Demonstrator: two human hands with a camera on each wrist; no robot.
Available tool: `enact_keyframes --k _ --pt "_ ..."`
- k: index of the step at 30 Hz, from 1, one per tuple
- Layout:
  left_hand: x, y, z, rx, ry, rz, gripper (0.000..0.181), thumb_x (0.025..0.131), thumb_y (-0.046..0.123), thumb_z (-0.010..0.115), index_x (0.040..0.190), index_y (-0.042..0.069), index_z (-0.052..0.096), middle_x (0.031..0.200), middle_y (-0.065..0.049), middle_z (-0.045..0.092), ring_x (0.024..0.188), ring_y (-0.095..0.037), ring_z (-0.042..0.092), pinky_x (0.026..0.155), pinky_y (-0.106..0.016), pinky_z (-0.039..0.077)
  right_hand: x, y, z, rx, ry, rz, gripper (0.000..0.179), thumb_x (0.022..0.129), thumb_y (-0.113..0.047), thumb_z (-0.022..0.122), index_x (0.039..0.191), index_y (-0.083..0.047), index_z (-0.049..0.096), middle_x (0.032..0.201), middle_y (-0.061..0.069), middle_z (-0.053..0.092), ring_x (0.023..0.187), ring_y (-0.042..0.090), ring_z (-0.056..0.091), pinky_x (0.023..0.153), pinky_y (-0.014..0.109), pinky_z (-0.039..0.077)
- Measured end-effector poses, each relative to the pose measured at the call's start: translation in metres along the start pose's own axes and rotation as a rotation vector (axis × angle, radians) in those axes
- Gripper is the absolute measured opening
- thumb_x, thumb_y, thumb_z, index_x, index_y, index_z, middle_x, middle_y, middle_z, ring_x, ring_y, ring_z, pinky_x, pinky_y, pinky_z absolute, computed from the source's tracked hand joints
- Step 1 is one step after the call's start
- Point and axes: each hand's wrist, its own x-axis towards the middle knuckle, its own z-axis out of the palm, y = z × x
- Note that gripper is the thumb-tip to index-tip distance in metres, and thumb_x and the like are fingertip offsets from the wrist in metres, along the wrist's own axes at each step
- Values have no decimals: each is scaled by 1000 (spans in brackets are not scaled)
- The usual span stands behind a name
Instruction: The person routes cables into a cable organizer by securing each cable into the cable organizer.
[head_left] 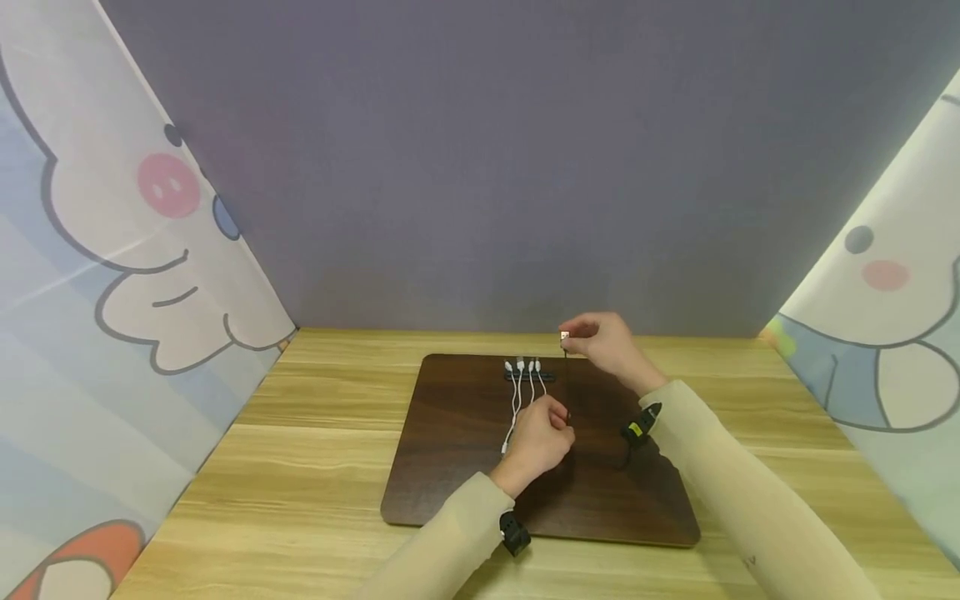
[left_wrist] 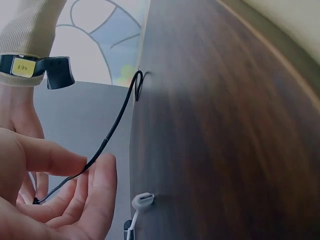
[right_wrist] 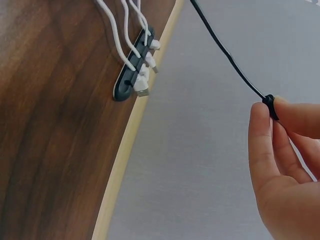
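Observation:
Up off the brown board, my right hand (head_left: 606, 343) pinches the plug end of a black cable (right_wrist: 225, 55) between thumb and fingertips. A small metal connector (head_left: 565, 334) shows at that end in the head view. Lower and nearer, my left hand (head_left: 538, 435) pinches the same cable farther along its length, thumb against fingers. Beyond the left hand is a dark cable organizer (right_wrist: 122, 89) with several slots. White cables (right_wrist: 114, 30) sit in it, their plugs pointing toward the board's far edge. The right wrist view shows a slot at its near end without a cable.
The dark brown board (head_left: 450, 450) lies on a light wood-grain table (head_left: 300, 450). A grey panel (head_left: 480, 167) stands behind, with cartoon-printed sheets on both sides. One white cable end (head_left: 504, 447) lies left of my left hand. The black cable's other part trails over the board.

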Motion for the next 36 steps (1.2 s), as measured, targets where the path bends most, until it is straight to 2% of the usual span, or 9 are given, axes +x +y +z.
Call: enact_keyframes --k 6,10,16,22,25,30,36 --pt "2 -2 -3 20 -22 -41 16 79 2 74 92 7 65 76 5 60 65 -8 55 61 -27 48 11 8 4 -16 0 37 25 91 -8 75 115 -2 74 107 15 73 98 31 70 82 42 55" --pt "3 -2 -4 32 -39 -69 16 80 3 73 92 7 65 75 5 60 64 -8 56 61 -27 48 17 11 8 11 -20 72 26 91 -8 74 116 -1 73 110 16 73 100 32 69 86 47 55" --pt "2 -1 -6 121 -9 -41 15 78 4 71 92 7 66 76 5 59 67 -10 55 63 -28 48 23 14 16 25 -25 88 26 91 -6 73 117 1 72 113 19 72 102 33 69 89 49 55" --pt "3 5 -8 167 -8 -28 16 78 3 70 94 3 67 74 4 61 69 -14 58 66 -30 50 28 21 23 33 -50 119 27 92 -2 72 118 3 70 113 20 70 99 32 69 89 49 55" --pt "4 6 -8 200 -15 -54 16 77 4 71 94 2 69 73 2 64 72 -20 62 69 -34 52 29 27 26 42 -64 126 28 91 0 72 119 6 69 112 21 69 95 30 70 88 48 56" --pt "5 6 -7 240 -10 -101 14 75 5 74 89 2 71 83 -8 69 81 -35 67 72 -44 55 31 38 31 41 -91 142 29 92 -2 72 119 8 68 112 21 70 89 27 72 84 46 57" --pt "7 3 -7 257 -10 -98 15 74 4 74 89 1 71 91 -13 70 86 -41 67 76 -49 54 32 45 38 -28 -89 136 26 91 -5 74 115 6 71 106 18 72 84 25 72 77 40 57"
